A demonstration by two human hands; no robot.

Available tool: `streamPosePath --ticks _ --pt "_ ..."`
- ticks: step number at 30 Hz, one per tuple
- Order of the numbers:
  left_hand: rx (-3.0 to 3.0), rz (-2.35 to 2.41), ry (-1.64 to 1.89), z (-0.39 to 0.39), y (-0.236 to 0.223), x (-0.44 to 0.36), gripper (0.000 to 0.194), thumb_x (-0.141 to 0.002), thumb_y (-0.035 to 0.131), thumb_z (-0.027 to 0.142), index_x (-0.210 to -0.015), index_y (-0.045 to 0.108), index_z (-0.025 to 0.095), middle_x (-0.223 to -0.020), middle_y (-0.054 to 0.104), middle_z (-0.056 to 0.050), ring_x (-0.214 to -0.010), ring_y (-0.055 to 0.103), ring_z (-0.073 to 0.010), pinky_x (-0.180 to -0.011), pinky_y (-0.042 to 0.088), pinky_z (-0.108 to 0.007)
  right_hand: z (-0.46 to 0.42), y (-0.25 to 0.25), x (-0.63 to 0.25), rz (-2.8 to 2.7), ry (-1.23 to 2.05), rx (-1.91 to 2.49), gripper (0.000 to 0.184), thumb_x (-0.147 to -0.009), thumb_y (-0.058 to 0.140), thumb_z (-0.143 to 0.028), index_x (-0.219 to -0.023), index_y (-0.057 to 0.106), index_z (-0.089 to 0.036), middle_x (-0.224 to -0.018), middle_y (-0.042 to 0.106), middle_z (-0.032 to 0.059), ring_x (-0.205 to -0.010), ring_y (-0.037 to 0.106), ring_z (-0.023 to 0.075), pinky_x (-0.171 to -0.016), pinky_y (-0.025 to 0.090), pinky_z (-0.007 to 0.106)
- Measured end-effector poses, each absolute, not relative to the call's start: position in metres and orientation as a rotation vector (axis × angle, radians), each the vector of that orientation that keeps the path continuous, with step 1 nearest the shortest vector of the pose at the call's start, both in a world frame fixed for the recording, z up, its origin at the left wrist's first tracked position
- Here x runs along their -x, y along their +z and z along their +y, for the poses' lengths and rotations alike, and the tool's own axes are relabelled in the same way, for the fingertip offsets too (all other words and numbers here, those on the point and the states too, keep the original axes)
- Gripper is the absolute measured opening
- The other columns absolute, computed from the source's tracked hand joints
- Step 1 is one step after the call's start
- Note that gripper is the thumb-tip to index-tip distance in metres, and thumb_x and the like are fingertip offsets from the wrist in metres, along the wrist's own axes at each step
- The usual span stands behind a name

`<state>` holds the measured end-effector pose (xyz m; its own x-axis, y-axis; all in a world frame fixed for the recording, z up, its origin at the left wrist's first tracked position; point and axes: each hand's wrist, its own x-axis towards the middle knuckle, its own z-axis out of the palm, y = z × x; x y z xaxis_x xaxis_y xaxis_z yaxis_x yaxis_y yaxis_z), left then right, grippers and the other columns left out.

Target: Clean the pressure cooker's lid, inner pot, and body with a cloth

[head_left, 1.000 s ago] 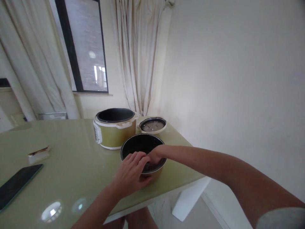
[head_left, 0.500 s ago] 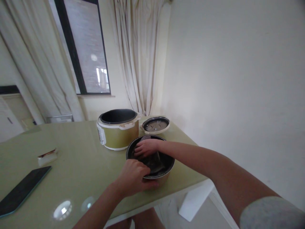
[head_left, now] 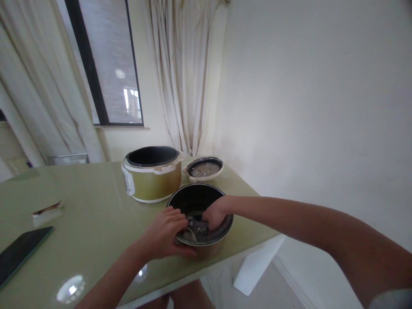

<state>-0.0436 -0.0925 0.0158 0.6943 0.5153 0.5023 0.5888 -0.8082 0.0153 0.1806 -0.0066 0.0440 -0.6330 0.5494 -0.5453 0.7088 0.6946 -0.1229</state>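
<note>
A round, dark inner pot [head_left: 195, 194] stands near the table's front right edge. My left hand [head_left: 166, 229] grips its near left rim, fingers over the edge and thumb along the outside. Inside the pot is my right hand [head_left: 216, 213], closed on a dark grey cloth [head_left: 198, 228]. The cloth lies bunched against the pot's lower inner wall, and my right fingertips are partly hidden in it. Behind the pot stands a green and white electric cooker body [head_left: 156, 182], its top uncovered. Its round lid [head_left: 205, 168] lies underside up to the right.
On the left of the pale green table [head_left: 96, 227] lies a flat dark tablet-like object [head_left: 24, 251]. A small whitish packet [head_left: 46, 214] with a reddish-brown edge is just beyond it. A white wall [head_left: 305, 107] rises at the right, with curtains [head_left: 183, 77] behind the table.
My right hand has moved from the pot's far left inside to the right and nearer me, bunching the cloth. My left hand has shifted left along the rim. The view has turned slightly right.
</note>
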Motion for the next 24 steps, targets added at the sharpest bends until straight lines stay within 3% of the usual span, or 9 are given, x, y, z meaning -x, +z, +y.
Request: streamPosePath --ticks 3,6,10,14,16,20,24 --pt "2.720 -0.958 -0.829 -0.084 0.015 0.073 0.057 -0.072 0.084 0.075 -0.091 0.071 0.023 -0.102 0.076 -0.005 -0.099 0.069 -0.0241 -0.091 0.053 -0.038 -0.018 0.079 -0.189 2.495 -0.458 -0.836 0.034 -0.082 0.074 -0.030 -0.113 0.080 -0.021 -0.097 0.081 0.0062 -0.085 0.075 0.0258 -0.079 0.057 0.035" --pt "2.609 -1.029 -0.910 -0.078 0.009 0.099 0.042 -0.085 0.083 0.057 -0.113 0.073 0.027 -0.129 0.074 -0.006 -0.123 0.066 -0.0281 -0.111 0.050 -0.045 -0.021 0.114 -0.203 2.745 -0.267 -0.884 0.044 -0.085 0.071 -0.026 -0.128 0.073 -0.017 -0.116 0.078 0.0120 -0.104 0.073 0.0299 -0.090 0.055 0.038" --pt "2.542 -1.061 -0.931 -0.088 0.005 0.092 0.034 -0.096 0.072 0.035 -0.130 0.068 0.029 -0.134 0.074 -0.006 -0.126 0.067 -0.0270 -0.112 0.050 -0.046 -0.013 0.143 -0.221 2.948 0.134 -1.313 0.052 -0.090 0.068 -0.027 -0.139 0.062 -0.014 -0.134 0.069 0.0156 -0.121 0.065 0.0308 -0.102 0.052 0.040" --pt "2.624 -1.049 -0.835 -0.110 0.012 0.029 0.050 -0.091 0.076 0.029 -0.140 0.063 0.026 -0.131 0.076 -0.009 -0.121 0.069 -0.0286 -0.109 0.052 -0.047 0.000 0.131 -0.223 2.797 0.359 -1.709 0.058 -0.094 0.068 -0.039 -0.145 0.055 -0.015 -0.139 0.063 0.0192 -0.128 0.060 0.0372 -0.096 0.056 0.044" --pt "2.652 -1.116 -0.700 -0.117 0.016 -0.008 0.054 -0.089 0.080 0.035 -0.139 0.064 0.022 -0.121 0.079 -0.011 -0.111 0.074 -0.0305 -0.100 0.056 -0.048 0.004 0.112 -0.216 2.650 0.327 -1.781 0.067 -0.091 0.072 -0.038 -0.150 0.051 -0.013 -0.141 0.061 0.0230 -0.129 0.060 0.0406 -0.095 0.057 0.047" --pt "2.623 -1.386 -0.457 -0.123 0.017 -0.052 0.023 -0.096 0.072 0.041 -0.103 0.075 0.019 -0.092 0.081 -0.010 -0.089 0.077 -0.0320 -0.077 0.055 -0.043 0.004 0.087 -0.204 2.529 0.419 -1.784 0.070 -0.085 0.076 -0.022 -0.149 0.050 -0.013 -0.140 0.062 0.0245 -0.129 0.059 0.0404 -0.099 0.056 0.050" --pt "2.668 -1.409 -0.427 -0.126 0.014 -0.036 0.020 -0.100 0.067 0.040 -0.095 0.074 0.022 -0.090 0.081 -0.007 -0.089 0.077 -0.0288 -0.077 0.051 -0.039 -0.003 0.101 -0.217 2.541 0.520 -1.838 0.066 -0.087 0.070 -0.015 -0.150 0.050 -0.016 -0.139 0.063 0.0227 -0.130 0.060 0.0374 -0.097 0.057 0.046"
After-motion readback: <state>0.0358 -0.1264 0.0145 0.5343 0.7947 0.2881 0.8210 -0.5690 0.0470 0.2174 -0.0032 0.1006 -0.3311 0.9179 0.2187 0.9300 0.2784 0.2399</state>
